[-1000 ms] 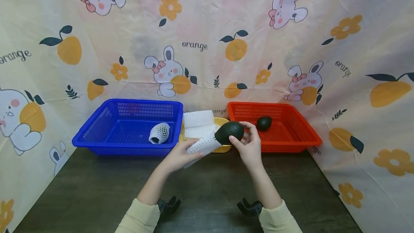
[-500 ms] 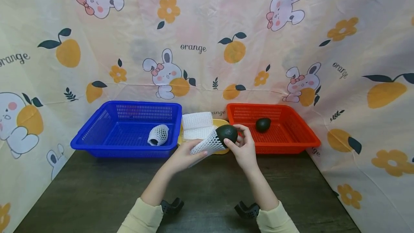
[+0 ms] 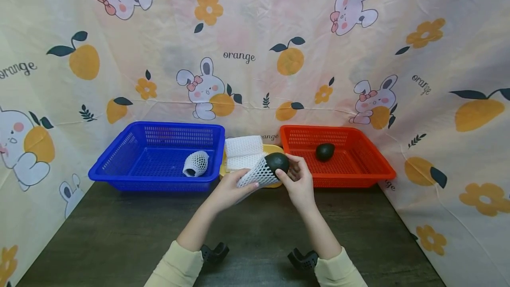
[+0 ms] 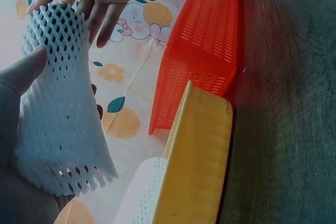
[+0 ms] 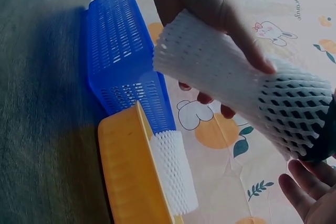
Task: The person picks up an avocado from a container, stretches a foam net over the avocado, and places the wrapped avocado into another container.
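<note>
My left hand grips a white foam net sleeve, its thumb along the near side. A dark green avocado sits partly inside the sleeve's right end, its rounded end bare. The fingers and thumb of my right hand hold that bare end. In the right wrist view the net stretches over the avocado, while the rest of the sleeve is slack. The left wrist view shows the sleeve with its lower end open; there the avocado is mostly hidden by the net.
A blue basket at the left holds a net-wrapped item. In the red basket at the right lies another avocado. Between them, behind my hands, a yellow basket holds white foam net sleeves. A patterned cloth hangs behind.
The avocado has moved left and deeper into the foam net sleeve, which now covers more of it. My right hand has shifted left with it; the left hand has moved slightly right.
</note>
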`<action>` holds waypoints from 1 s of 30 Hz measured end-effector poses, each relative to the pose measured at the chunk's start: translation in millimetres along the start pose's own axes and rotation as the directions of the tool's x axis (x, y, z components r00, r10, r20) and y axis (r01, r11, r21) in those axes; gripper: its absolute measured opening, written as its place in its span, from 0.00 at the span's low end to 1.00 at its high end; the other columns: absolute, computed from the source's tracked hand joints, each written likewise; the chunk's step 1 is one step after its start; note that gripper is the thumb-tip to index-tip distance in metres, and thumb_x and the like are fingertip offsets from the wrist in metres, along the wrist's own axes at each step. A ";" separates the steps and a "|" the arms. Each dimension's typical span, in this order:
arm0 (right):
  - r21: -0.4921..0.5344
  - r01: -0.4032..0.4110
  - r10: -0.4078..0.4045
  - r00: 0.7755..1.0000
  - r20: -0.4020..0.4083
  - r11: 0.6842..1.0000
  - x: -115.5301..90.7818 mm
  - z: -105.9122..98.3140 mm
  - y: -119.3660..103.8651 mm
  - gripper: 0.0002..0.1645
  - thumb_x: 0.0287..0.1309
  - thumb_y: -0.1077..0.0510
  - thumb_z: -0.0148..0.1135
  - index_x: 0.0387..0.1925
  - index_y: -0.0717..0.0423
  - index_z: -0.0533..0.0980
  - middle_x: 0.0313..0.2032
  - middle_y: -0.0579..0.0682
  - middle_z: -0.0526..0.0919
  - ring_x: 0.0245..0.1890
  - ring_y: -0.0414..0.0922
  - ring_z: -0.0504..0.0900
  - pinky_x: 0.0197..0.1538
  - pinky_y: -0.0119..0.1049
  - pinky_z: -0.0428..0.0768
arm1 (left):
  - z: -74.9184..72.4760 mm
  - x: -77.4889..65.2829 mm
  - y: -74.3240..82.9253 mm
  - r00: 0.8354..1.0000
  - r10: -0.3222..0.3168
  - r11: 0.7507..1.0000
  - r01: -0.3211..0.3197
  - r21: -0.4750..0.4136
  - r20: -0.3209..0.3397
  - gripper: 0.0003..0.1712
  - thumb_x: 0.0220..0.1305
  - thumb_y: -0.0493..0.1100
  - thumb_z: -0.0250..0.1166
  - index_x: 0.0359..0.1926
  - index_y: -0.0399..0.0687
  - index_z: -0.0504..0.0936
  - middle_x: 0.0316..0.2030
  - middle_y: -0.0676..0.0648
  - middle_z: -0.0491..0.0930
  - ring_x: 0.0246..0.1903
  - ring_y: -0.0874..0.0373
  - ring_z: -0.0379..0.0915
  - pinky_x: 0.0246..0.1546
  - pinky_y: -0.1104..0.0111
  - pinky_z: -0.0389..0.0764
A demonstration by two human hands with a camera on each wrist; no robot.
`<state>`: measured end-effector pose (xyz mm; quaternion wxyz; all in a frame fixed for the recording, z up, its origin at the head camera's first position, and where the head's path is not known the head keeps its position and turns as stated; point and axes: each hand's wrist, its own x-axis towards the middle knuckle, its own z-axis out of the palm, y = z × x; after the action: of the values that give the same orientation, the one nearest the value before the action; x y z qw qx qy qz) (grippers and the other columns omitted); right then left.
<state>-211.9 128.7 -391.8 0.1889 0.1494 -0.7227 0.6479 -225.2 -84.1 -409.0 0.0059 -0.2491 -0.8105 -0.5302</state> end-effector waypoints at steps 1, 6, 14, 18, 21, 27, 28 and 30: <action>-0.007 0.010 -0.010 1.000 0.008 1.000 0.1 -0.4 0.8 0.27 0.57 0.69 0.64 0.58 0.66 0.68 0.54 0.61 0.76 0.51 0.50 0.76 0.56 0.44 0.73 | -0.3 0.1 0.4 1.000 0.001 1.000 -0.001 -0.003 0.003 0.22 0.64 0.51 0.65 0.55 0.44 0.79 0.44 0.49 0.81 0.40 0.56 0.75 0.42 0.60 0.77; -0.018 0.064 -0.063 0.997 0.037 0.998 -0.6 -3.4 3.7 0.20 0.66 0.67 0.55 0.59 0.65 0.70 0.55 0.59 0.76 0.51 0.46 0.75 0.53 0.35 0.74 | -2.2 -0.6 2.3 1.000 -0.004 1.000 0.004 -0.019 0.012 0.24 0.64 0.51 0.64 0.56 0.43 0.77 0.45 0.48 0.80 0.41 0.54 0.75 0.43 0.59 0.77; 0.010 0.150 -0.150 0.989 0.008 0.989 0.2 -4.8 6.4 0.16 0.63 0.66 0.59 0.52 0.66 0.76 0.50 0.58 0.79 0.49 0.45 0.77 0.49 0.32 0.76 | -3.5 -0.3 -0.1 1.000 -0.018 0.999 0.018 -0.035 0.000 0.27 0.64 0.51 0.65 0.58 0.41 0.75 0.47 0.46 0.79 0.44 0.54 0.75 0.45 0.59 0.76; 0.014 0.124 -0.124 0.992 -0.028 0.992 0.7 -4.0 4.4 0.14 0.60 0.67 0.63 0.48 0.66 0.77 0.47 0.57 0.81 0.47 0.44 0.78 0.47 0.33 0.77 | -4.3 1.1 2.0 1.000 -0.012 0.999 0.011 -0.040 -0.016 0.28 0.63 0.50 0.65 0.59 0.41 0.74 0.48 0.45 0.79 0.44 0.53 0.75 0.45 0.58 0.76; 0.034 0.103 -0.102 0.994 -0.032 0.994 1.0 -4.2 1.0 0.13 0.58 0.68 0.64 0.45 0.67 0.79 0.46 0.58 0.82 0.44 0.44 0.79 0.44 0.33 0.78 | -4.8 2.4 2.3 1.000 0.001 0.999 -0.002 -0.044 -0.030 0.27 0.63 0.48 0.66 0.59 0.39 0.74 0.47 0.44 0.79 0.43 0.53 0.74 0.44 0.59 0.76; 0.014 0.122 -0.123 0.992 0.009 0.992 -2.2 -3.0 -21.9 0.13 0.57 0.73 0.61 0.45 0.73 0.78 0.48 0.66 0.80 0.45 0.40 0.79 0.45 0.31 0.78 | -5.7 3.9 3.3 0.999 0.016 0.998 -0.019 -0.061 -0.045 0.28 0.60 0.45 0.69 0.59 0.38 0.74 0.47 0.43 0.79 0.43 0.52 0.74 0.44 0.59 0.75; 0.002 0.119 -0.119 0.993 0.015 0.993 -3.1 -2.9 -25.7 0.13 0.58 0.73 0.60 0.45 0.74 0.78 0.48 0.66 0.80 0.46 0.39 0.79 0.46 0.31 0.77 | -5.9 3.8 3.6 0.999 0.006 0.998 -0.009 -0.065 -0.047 0.29 0.59 0.45 0.69 0.59 0.38 0.74 0.48 0.43 0.79 0.44 0.52 0.74 0.45 0.59 0.75; -0.015 0.103 -0.103 0.994 0.025 0.995 -4.3 -3.1 -29.8 0.13 0.59 0.72 0.60 0.46 0.74 0.78 0.49 0.65 0.80 0.47 0.37 0.79 0.48 0.31 0.77 | -6.9 3.7 4.6 0.998 -0.017 0.998 0.013 -0.069 -0.053 0.30 0.59 0.46 0.70 0.60 0.39 0.74 0.49 0.44 0.78 0.45 0.52 0.73 0.46 0.58 0.74</action>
<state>-194.2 128.2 -367.3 0.2144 0.1927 -0.7216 0.6294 -228.3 -87.1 -401.0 0.0148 -0.2287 -0.7931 -0.5643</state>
